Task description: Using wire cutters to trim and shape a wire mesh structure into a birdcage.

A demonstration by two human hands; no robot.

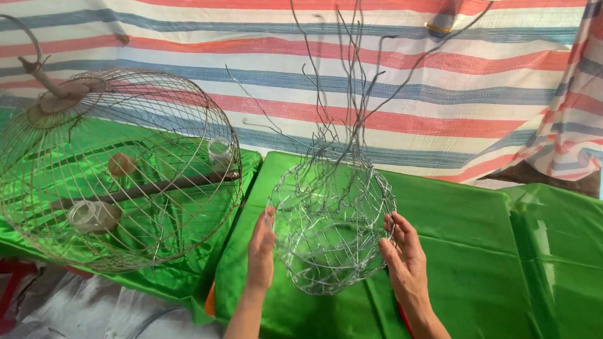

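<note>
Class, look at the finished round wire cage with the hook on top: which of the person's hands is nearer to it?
Left. The left hand rests on the unfinished wire mesh basket, just right of the round wire cage; the right hand is on the basket's far side.

wire basket on table between both hands, domed cage to its left

Both forearms are bare, no sleeves, gloves, rings or watch showing.
</note>
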